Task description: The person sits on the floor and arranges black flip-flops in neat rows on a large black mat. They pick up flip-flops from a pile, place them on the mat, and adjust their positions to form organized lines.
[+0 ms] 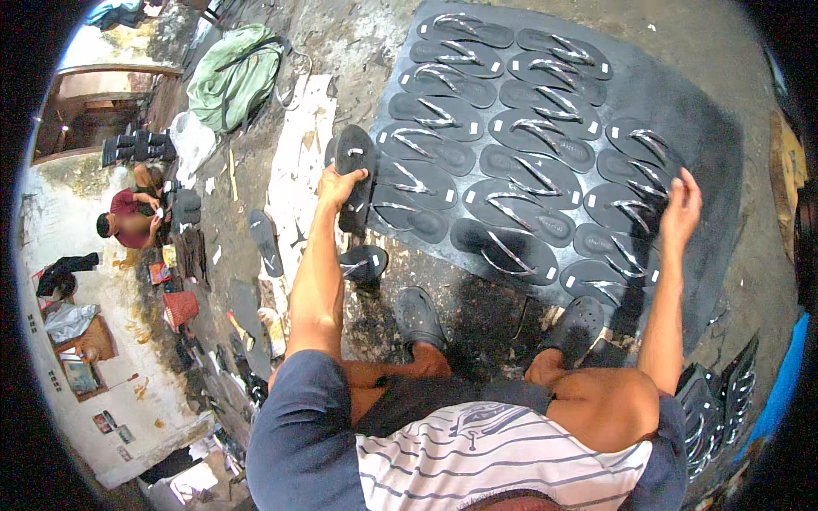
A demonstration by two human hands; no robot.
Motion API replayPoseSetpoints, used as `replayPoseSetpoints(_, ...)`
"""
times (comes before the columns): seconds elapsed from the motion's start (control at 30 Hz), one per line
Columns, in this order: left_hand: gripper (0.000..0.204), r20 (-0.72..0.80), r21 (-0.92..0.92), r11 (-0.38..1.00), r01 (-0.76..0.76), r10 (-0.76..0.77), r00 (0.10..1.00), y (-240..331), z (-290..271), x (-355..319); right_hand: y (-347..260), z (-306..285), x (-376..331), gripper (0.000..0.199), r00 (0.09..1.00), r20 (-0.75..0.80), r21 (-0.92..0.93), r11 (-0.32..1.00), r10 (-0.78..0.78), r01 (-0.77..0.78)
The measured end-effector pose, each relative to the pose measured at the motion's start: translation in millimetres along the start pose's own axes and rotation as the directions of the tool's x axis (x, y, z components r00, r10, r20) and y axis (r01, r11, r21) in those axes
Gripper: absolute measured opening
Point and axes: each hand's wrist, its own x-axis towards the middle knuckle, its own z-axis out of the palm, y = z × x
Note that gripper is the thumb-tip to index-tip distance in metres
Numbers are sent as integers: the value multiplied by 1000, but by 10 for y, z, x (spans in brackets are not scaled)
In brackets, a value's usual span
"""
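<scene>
A dark mat point(699, 111) was spread on the floor point(741, 72) at 2 o'clock from the middle of the view, and a pale strip point(311, 111) was laid at 11 o'clock. Rows of black thong sandals point(544, 132) were set out on the mat. At 11 o'clock, beside the mat's left edge, a dark sandal point(354, 145) was held up by the left grip point(343, 185), which was closed about its near end, the thumb laid on top; whether a second one was pinched beneath could not be told. The right grip point(680, 204) was poised near 3 o'clock by the mat's outer sandals, its fingers loosely curled and seemingly unfilled; contact could not be judged. By its look, the held sandal was judged light, springy and hardly fragile, perhaps slightly slick on its smooth face. It was best taken by the thick sole edges, the thin patterned straps point(537, 223) being left unpulled.
</scene>
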Motion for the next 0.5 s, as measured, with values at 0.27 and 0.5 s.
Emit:
replayPoseSetpoints(0.27, 49, 474, -411, 888, -206, 401, 783, 1442, -40, -915, -1719, 563, -603, 39, 821, 541, 461, 881, -182, -108)
replayPoseSetpoints(0.5, 68, 530, -684, 716, -141, 620, 578, 2041, 744, -1840, -2056, 495, -605, 40, 632, 757, 556, 673, -167, -488)
